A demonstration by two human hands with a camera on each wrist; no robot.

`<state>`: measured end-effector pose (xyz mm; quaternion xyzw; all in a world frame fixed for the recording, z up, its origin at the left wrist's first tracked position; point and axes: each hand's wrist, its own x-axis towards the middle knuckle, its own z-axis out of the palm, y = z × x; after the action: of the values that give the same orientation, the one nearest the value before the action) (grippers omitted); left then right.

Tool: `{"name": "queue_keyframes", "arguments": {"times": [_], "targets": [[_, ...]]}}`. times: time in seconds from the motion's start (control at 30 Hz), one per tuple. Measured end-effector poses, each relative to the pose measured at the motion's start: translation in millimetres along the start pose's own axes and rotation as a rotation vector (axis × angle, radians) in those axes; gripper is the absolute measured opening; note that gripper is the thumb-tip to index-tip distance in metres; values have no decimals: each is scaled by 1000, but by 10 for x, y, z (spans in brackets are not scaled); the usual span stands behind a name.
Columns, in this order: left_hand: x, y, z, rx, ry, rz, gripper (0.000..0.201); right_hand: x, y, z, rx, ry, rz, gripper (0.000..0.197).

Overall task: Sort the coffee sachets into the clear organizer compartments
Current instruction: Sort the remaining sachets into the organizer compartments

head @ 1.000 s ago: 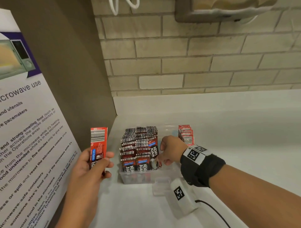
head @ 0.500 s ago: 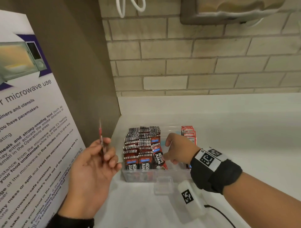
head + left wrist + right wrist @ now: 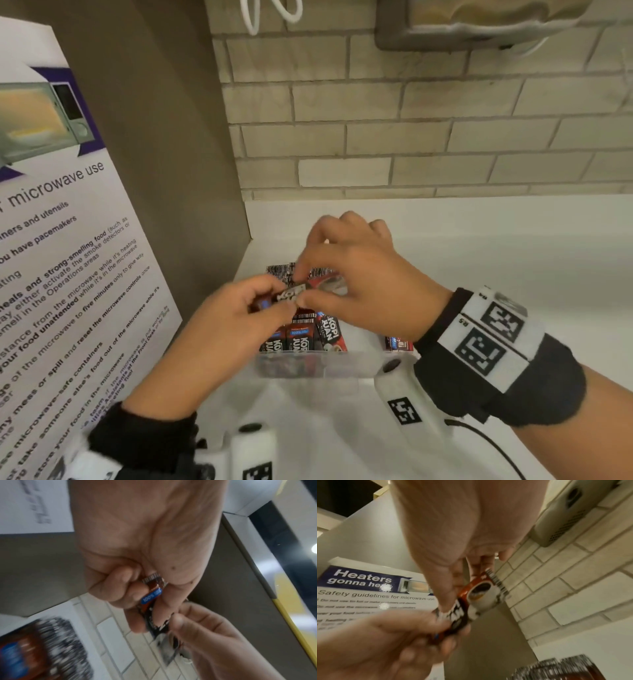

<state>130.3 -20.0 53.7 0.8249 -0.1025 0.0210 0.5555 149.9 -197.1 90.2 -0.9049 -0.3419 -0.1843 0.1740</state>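
Both hands meet above the near left part of the clear organizer (image 3: 346, 367), sharing one coffee sachet (image 3: 293, 294). On the left, the left hand (image 3: 236, 325) has its fingers curled round the sachet's end with the blue "100%" label, thumb pressing on top. From the right, the right hand (image 3: 363, 284) pinches the other end, the one printed with a coffee cup, between thumb and forefinger. The sachet lies roughly level between them, clear of the packs below.

Just beyond and under the hands, the organizer sits on the white counter (image 3: 479, 274) near the left side panel. Its left compartment is packed with dark sachets (image 3: 301, 337) standing on end. A few red ones (image 3: 399, 343) show at the near right, mostly hidden behind the right wrist. Farther back runs the brick wall (image 3: 411, 137); a microwave notice (image 3: 61, 240) leans at the left.

This looks like a handover or a turning of the sachet so it faces the right way before filing. Next, one hand probably needs to let go while the other stands the sachet upright and slides it into a gap among the matching packs. That row looks tight, so neighbours may need nudging aside.
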Motion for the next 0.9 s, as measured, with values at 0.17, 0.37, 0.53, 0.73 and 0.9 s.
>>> {"name": "queue_keyframes", "arguments": {"times": [0.17,0.37,0.53,0.73,0.9], "targets": [[51,136,-43,23,59,120,38,-45,236,138,360,8,320,8],[-108,-227,23,-331,314,41,29,-221,615,625,629,-209,733,18],[-190,-558,32,-434,372,-78,29,-141,635,827,460,-409,753,18],[-241,-760,51,-459,377,-146,35,-138,618,903,393,-512,728,18],[-211,-921,188,-413,217,-278,73,-170,663,957,527,-495,783,20]]}}
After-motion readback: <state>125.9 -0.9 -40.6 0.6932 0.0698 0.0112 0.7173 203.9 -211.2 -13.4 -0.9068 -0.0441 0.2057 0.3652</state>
